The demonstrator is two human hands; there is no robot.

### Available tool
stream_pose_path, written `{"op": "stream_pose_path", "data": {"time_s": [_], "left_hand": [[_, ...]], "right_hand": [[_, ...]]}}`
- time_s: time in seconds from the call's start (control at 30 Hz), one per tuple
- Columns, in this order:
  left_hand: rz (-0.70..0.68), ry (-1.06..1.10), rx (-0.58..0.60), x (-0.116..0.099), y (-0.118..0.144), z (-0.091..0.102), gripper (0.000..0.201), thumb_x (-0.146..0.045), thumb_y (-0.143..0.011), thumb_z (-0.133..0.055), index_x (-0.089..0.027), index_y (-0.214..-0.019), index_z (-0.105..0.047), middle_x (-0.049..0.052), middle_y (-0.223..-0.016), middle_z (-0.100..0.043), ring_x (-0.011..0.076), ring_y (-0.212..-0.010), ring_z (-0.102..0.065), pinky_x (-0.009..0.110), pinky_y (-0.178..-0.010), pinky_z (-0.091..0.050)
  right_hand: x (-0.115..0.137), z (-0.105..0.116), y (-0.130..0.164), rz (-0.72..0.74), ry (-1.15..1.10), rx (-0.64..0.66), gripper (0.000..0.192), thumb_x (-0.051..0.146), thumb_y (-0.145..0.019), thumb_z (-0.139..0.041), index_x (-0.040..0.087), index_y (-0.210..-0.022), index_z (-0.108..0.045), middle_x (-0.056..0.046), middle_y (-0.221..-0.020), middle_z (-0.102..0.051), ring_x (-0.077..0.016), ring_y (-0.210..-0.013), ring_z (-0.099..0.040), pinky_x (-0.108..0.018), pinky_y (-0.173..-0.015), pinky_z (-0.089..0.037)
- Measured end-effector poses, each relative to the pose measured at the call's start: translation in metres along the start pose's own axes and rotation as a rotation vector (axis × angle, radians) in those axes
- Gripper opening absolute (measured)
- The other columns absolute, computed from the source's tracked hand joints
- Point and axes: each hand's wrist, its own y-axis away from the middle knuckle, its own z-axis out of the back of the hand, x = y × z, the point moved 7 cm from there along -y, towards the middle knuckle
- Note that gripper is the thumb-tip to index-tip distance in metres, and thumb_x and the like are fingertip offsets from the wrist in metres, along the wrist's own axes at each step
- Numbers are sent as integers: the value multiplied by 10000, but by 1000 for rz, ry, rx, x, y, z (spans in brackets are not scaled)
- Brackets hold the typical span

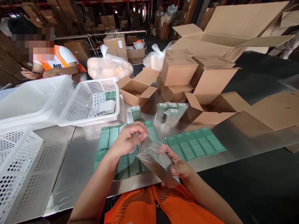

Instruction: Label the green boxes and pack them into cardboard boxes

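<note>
Above the table's front edge I hold a clear plastic bag [153, 158] slantwise between both hands. My left hand [129, 138] is closed, its thumb and fingertips pinching the upper left end. Lower down, my right hand [178, 163] grips the bag's right side, thumb on top and fingers partly hidden behind the film. Glare on the plastic makes it hard to tell whether anything is inside. Beneath lie rows of flat green boxes [122, 168], partly covered by my left hand and the bag. To the right is another row of green boxes [195, 143].
Several film-wrapped green boxes [172, 115] stand farther back beside a single upright box [135, 113]. A white basket [93, 119] holds labels and green boxes. Open cartons [212, 116] stand at the right. Across the table, a person [59, 62] in an orange vest leans beside white bins.
</note>
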Motion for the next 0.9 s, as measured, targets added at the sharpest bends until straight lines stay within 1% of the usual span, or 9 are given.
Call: {"op": "stream_pose_path", "data": {"time_s": [0.1, 0.17, 0.3, 0.4, 0.57, 0.67, 0.77, 0.83, 0.9], "left_hand": [[-116, -199, -227, -11, 7, 0, 270, -329, -965, -559, -196, -731, -586, 14, -750, -601, 141, -700, -556, 270, -656, -432], [-155, -241, -263, -14, 13, -4, 305, -316, -1001, -477, -200, -724, -532, 3, -719, -547, 141, -680, -513, 268, -633, -404], [-135, -276, -136, -13, 17, -5, 339, -323, -998, -489, -202, -684, -449, -20, -681, -452, 130, -635, -446, 259, -579, -338], [-117, -416, -93, -12, 18, 0, 309, -288, -959, -571, -197, -688, -451, -28, -696, -441, 114, -611, -428, 249, -562, -320], [-227, -407, -32, -14, 27, -21, 113, -192, -957, -547, -204, -844, -538, -7, -793, -501, 115, -673, -488, 233, -596, -381], [-279, -384, -64, -12, 33, -39, 54, -209, -957, -546, -207, -922, -587, 31, -898, -529, 138, -769, -538, 250, -658, -433], [-128, -179, -88, 6, 34, -47, 305, -398, -1004, -467, -194, -822, -602, 36, -811, -542, 155, -732, -540, 274, -645, -435], [38, 15, -88, 25, 34, -51, 500, -575, -992, -389, -193, -750, -600, 23, -700, -533, 154, -645, -511, 279, -591, -418], [176, 167, -75, 39, 35, -59, 596, -733, -904, -418, -193, -772, -631, 21, -676, -564, 156, -614, -508, 283, -566, -424]], "right_hand": [[5, 6, 0, 131, -13, -89, 614, 478, -676, -861, 343, -1150, -494, -6, -1133, -584, -120, -604, -630, -235, -460, -502], [8, 10, 0, 188, 77, -171, 599, 434, -692, -858, 355, -1163, -497, -1, -1158, -556, -126, -622, -641, -277, -495, -544], [12, 11, 0, 233, 293, -274, 483, 333, -722, -854, 284, -1054, -508, 12, -939, -588, -133, -625, -639, -257, -527, -526], [10, 13, 2, 249, 177, -240, 502, 421, -726, -840, 290, -1016, -452, 34, -841, -600, -130, -508, -603, -246, -436, -481], [16, 19, 4, 371, 153, -328, 565, 456, -714, -847, 318, -1066, -427, 19, -962, -600, -135, -583, -642, -252, -480, -514], [26, 18, 4, 470, 239, -426, 839, 443, -684, -877, 394, -1334, -349, -26, -1124, -584, -171, -766, -653, -289, -588, -558], [30, 15, 3, 472, 302, -389, 1127, 488, -687, -865, 439, -1528, -116, -53, -1182, -567, -173, -726, -622, -303, -553, -538], [30, 12, 3, 460, 406, -340, 1101, 478, -740, -825, 436, -1556, -87, -62, -1203, -552, -163, -696, -605, -308, -550, -528], [28, 8, 3, 462, 594, -310, 960, 420, -802, -770, 398, -1553, -172, -75, -1230, -537, -190, -795, -621, -341, -650, -550]]}}
